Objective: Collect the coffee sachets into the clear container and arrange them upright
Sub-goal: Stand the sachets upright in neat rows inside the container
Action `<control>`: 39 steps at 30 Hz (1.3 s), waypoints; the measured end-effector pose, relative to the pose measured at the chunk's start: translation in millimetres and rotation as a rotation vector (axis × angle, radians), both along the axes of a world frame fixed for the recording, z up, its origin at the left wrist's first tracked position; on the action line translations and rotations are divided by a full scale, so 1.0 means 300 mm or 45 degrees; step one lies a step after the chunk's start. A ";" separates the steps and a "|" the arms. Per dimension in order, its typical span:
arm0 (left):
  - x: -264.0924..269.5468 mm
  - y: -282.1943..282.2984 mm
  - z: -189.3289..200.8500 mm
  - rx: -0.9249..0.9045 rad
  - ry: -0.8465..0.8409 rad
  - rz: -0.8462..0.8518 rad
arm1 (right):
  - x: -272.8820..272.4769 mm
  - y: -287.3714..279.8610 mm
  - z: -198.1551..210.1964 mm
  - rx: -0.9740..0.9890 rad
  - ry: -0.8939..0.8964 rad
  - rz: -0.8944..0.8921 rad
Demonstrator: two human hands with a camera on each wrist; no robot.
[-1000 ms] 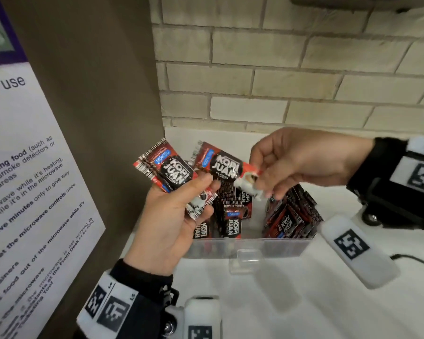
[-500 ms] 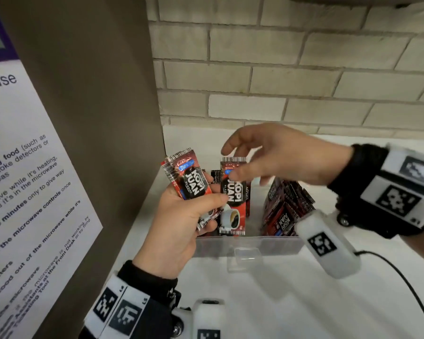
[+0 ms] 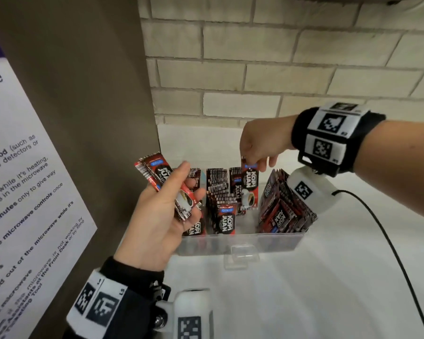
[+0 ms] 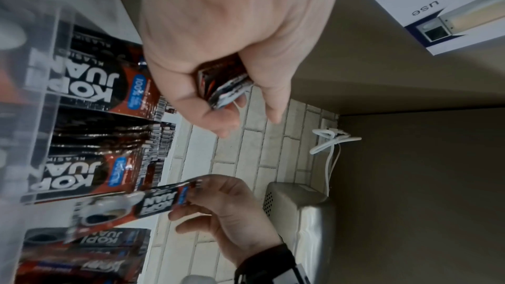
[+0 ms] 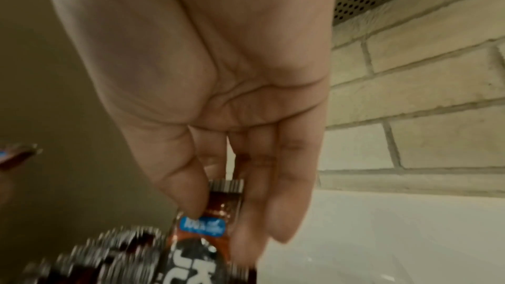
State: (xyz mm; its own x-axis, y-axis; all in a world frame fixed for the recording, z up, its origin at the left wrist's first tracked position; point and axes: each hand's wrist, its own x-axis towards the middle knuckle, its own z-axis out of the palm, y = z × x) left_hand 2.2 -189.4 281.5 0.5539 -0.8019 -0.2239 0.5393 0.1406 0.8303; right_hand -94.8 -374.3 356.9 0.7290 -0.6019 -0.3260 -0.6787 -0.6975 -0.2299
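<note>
Head view: right hand (image 3: 260,143) reaching over the clear container (image 3: 240,243) on the white counter (image 3: 328,277), thumb and fingers (image 3: 250,159) pinching the top seam of one coffee sachet (image 3: 249,185), hanging upright, lower end down among the standing sachets (image 3: 220,199) in the container's middle. Left hand (image 3: 157,223) just left of the container, thumb and curled fingers clamped on a small stack of sachets (image 3: 162,182), tilted. Leaning pack of sachets (image 3: 283,209) against the right end of the container. Brick wall (image 3: 279,69) behind, brown panel with a printed notice (image 3: 22,192) on the left.

Left wrist view: left hand (image 4: 224,36) closed round the stack of sachets (image 4: 222,85), only the edges poking out between thumb and fingers; right hand (image 4: 229,217) pinching the coffee sachet (image 4: 131,206) at its blue-label end, the clear container (image 4: 52,36) wall blurred at the left.

Right wrist view: right hand (image 5: 207,85) with thumb and forefinger nipping the coffee sachet (image 5: 216,211) just below the crimped top; the rest blurred.

Judged from the look: light, thin, glossy foil, likely slippery and floppy in the middle, stiffer at the crimped seams; best taken at the top seam so as to hang straight, then slid down between neighbours; easily toppled in a loose row
</note>
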 end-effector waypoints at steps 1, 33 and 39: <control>0.001 0.000 0.001 0.000 0.010 0.002 | 0.006 -0.001 -0.023 -0.010 0.032 0.025; 0.000 0.007 0.003 -0.049 0.118 -0.127 | 0.057 0.027 -0.068 -0.246 0.347 0.022; -0.013 0.011 0.002 -0.044 -0.062 -0.224 | 0.022 0.083 0.073 -0.089 -0.231 -0.015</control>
State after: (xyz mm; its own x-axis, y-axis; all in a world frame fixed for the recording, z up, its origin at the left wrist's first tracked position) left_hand -1.6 -186.2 282.0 0.4136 -0.8942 -0.1713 0.5175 0.0762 0.8523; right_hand -88.1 -349.3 378.9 0.7646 -0.6276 -0.1469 -0.6389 -0.7080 -0.3008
